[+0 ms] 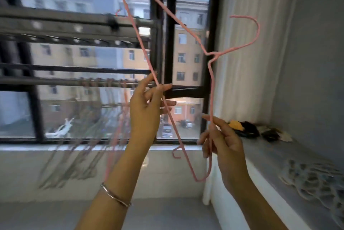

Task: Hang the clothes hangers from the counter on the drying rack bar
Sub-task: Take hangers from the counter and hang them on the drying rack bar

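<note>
Pink hanger [214, 54] is up in the air between both hands, turned sideways, so its hook [257, 30] pokes up and to the right, away from the rack. The drying rack bar [65, 81] runs off to the left of the left hand, with a bunch of hung hangers [83, 136] dangling under it (blurry, can't count them). The counter [270, 164] and its leftover pile [316, 179] sit low, right of the right hand. Left hand [145, 110] pinches the long straight wire and right hand [223, 142] pinches one shoulder arm, fingertips only. What could go wrong imo: the hook faces the wrong way and needs a flip, and with pinches that light the wire could twist loose or snag the ones hanging there.
</note>
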### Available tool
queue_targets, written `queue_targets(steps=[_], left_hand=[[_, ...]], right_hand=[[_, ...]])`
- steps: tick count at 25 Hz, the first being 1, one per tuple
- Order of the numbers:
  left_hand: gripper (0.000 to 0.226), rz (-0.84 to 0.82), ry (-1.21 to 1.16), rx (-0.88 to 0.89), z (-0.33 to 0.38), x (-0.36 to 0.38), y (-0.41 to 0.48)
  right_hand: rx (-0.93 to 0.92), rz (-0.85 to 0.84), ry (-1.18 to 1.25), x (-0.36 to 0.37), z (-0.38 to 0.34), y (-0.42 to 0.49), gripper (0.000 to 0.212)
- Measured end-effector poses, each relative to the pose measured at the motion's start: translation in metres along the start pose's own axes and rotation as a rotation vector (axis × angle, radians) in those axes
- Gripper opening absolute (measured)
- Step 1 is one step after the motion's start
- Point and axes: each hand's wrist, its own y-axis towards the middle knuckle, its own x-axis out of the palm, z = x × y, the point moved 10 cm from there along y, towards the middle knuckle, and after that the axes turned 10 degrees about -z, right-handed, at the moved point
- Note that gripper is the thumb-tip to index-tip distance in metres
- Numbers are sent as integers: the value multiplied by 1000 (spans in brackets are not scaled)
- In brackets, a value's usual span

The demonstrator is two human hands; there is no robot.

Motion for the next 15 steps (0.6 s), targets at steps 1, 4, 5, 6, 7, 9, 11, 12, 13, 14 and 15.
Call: queue_targets(steps=[1,4,5,6,7,9,11,12,13,14,15], left_hand=[[26,42,10,13,14,-27,-3],[25,140,68,53,51,-112,-10],[25,159,93,58,59,-141,-12],[25,172,115,55,65,-168,-14],[26,186,143,47,69,-200,-16],[27,217,197,-1,65,-261,-22],[22,273,228,-73,50,-323,-33],[15,306,225,-113,39,-355,-40],[9,336,226,-157,26,-384,-47],[7,352,233,-210,10,-406,-52],[10,348,240,-276,-7,-422,-56]], right_hand=[[-2,-36,14,27,-2,3,32],[-30,-144,60,113,-8,15,23],[-31,-174,77,141,-8,18,22],[-29,-202,95,169,-7,20,21],[-24,-229,121,201,-5,22,20],[-4,-281,156,258,4,22,18],[23,-322,128,311,17,21,18],[39,-323,104,334,26,21,20],[57,-312,83,352,34,21,22],[73,-296,65,364,40,22,23],[90,-284,50,373,47,22,24]])
